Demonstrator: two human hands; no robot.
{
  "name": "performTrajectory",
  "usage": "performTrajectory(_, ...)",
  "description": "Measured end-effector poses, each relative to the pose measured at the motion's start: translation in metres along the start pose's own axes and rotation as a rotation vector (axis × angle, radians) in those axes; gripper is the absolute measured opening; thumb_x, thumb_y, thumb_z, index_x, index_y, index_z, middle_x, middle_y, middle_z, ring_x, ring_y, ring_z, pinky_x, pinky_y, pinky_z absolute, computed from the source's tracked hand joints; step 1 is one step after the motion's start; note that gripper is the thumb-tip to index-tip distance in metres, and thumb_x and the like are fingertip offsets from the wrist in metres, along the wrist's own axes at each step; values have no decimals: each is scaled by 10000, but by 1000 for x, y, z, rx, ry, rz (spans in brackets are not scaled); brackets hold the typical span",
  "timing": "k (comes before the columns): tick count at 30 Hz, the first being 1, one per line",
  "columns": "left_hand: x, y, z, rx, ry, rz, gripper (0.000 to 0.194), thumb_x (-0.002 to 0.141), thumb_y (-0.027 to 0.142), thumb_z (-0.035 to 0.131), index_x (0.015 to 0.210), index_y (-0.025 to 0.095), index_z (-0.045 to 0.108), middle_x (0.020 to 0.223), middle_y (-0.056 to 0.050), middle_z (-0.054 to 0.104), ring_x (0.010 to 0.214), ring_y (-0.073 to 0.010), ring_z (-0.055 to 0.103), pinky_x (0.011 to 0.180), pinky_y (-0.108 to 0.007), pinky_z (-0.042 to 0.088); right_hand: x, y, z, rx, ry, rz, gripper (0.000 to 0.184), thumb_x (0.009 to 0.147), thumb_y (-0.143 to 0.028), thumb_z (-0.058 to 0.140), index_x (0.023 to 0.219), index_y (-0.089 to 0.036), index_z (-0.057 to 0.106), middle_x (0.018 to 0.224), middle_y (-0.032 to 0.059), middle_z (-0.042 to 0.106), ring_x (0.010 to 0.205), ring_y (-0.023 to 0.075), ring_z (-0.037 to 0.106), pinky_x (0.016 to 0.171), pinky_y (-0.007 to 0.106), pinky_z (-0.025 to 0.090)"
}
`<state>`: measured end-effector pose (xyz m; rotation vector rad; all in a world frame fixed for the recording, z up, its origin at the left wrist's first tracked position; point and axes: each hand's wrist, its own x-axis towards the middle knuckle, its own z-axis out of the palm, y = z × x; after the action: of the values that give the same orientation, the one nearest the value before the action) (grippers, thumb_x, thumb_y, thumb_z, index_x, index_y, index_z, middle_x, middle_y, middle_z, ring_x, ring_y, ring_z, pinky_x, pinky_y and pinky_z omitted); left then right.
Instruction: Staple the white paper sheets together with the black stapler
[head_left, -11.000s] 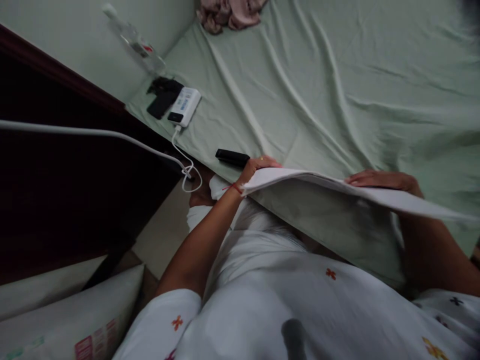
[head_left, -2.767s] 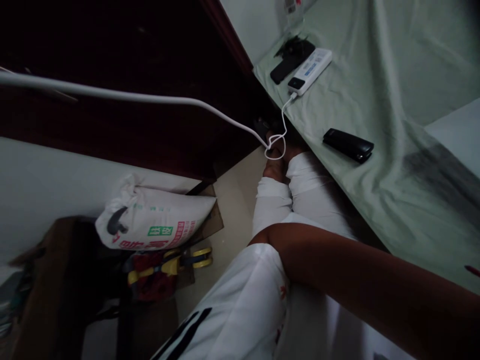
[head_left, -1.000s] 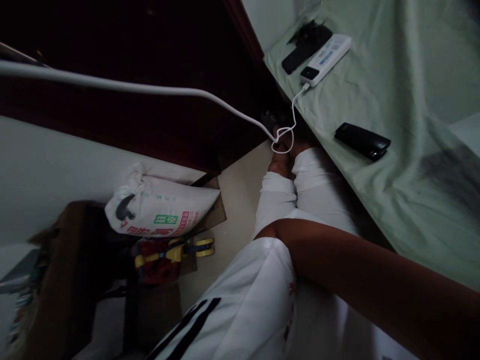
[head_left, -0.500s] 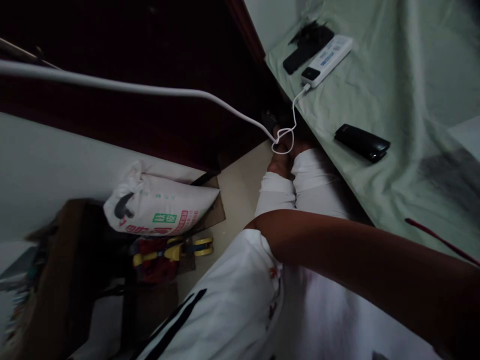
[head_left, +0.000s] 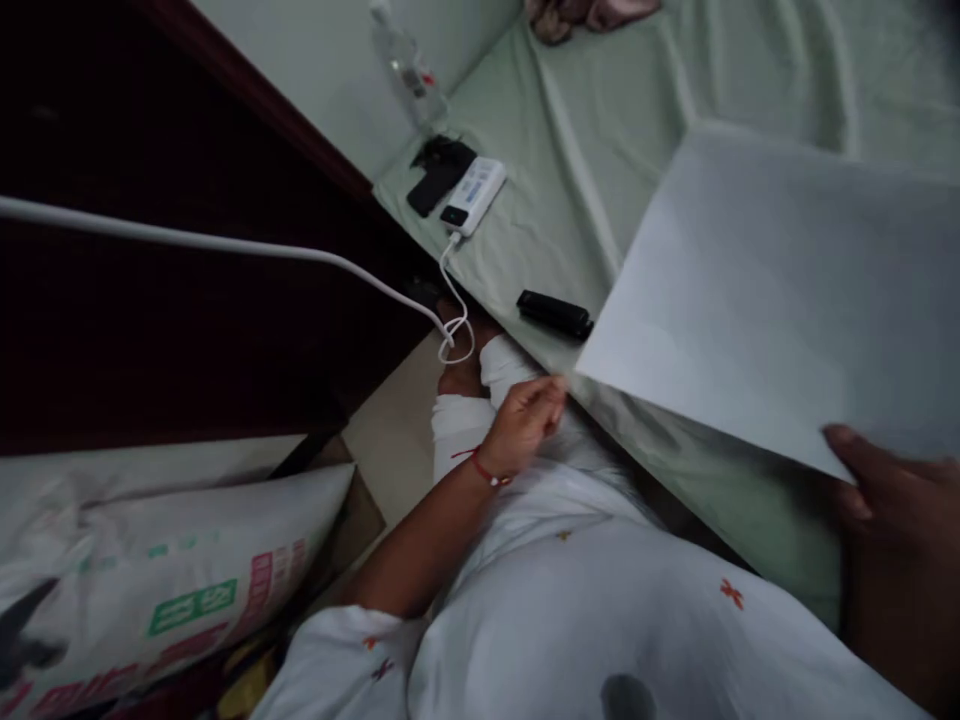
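Observation:
A sheet of white paper (head_left: 750, 290) is held out above the bed at the right. My right hand (head_left: 892, 500) grips its near edge, thumb on top, the other fingers mostly hidden beneath. My left hand (head_left: 525, 425), a red string bracelet at the wrist, is closed with curled fingers just short of the paper's left corner; nothing shows in it. Beyond that hand, a stapler-like black object (head_left: 555, 313) lies on the bed's edge, close to the paper.
A white power bank (head_left: 474, 195) with a plugged-in white cable (head_left: 330, 257) lies on the green bedsheet (head_left: 525, 120) beside a black item (head_left: 442, 175). A clear bottle (head_left: 409, 70) stands by the wall. A printed white sack (head_left: 187, 570) sits at lower left; dark furniture (head_left: 150, 330) rises behind.
My left arm, stretched across my body to the right before, has drawn back, bringing the hand into view. The paper and my right hand have appeared at the right. The view has shifted right.

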<state>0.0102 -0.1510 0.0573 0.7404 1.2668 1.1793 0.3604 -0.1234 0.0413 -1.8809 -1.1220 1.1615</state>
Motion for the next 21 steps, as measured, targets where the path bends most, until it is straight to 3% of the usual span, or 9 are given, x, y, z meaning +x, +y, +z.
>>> performTrajectory(2,6,-15,-12,-96,135,-46,562,767,677,901,727,198,610,636,44,488,535,-79,387,468,-213,320,10,6,6,35,-137,152,502,691,-519,941,494,-282,545,424,-12,390,334,161,393,294,340,356)
performTrajectory(3,8,-19,-15,-136,159,-69,541,773,684,892,789,197,656,680,24,555,576,-97,470,491,-215,381,13,8,8,46,-123,162,596,664,-571,941,446,-268,476,392,-9,374,314,134,345,285,306,279)
performTrajectory(5,12,-23,-17,-191,158,-106,590,785,765,827,880,194,716,758,-22,661,692,-153,616,561,-252,491,15,12,10,81,-141,185,608,559,-612,971,444,-253,494,374,2,421,297,124,338,290,284,220)
performTrajectory(8,12,-23,-15,-128,120,-110,625,734,773,856,913,182,757,816,-59,746,819,-223,716,668,-305,563,16,16,12,54,-303,198,609,518,-677,973,479,-239,552,361,12,469,300,125,372,316,274,253)
performTrajectory(11,7,-26,-14,41,138,-74,526,694,619,958,900,171,775,802,-39,766,783,-210,715,696,-298,564,17,20,14,-4,-366,158,629,620,-768,896,520,-221,603,418,23,542,356,125,436,367,268,321)
performTrajectory(16,6,-34,-16,132,222,-53,537,676,640,958,738,155,736,646,8,667,598,-127,571,546,-240,443,21,32,20,85,-232,-1,485,774,-699,837,808,-217,795,664,-2,692,550,138,554,486,247,391)
performTrajectory(21,11,-41,-15,118,207,-46,594,684,702,926,658,169,664,599,30,573,572,-95,476,530,-220,399,26,37,27,315,-74,8,342,783,-545,890,935,-248,817,820,-2,759,635,145,593,564,261,450)
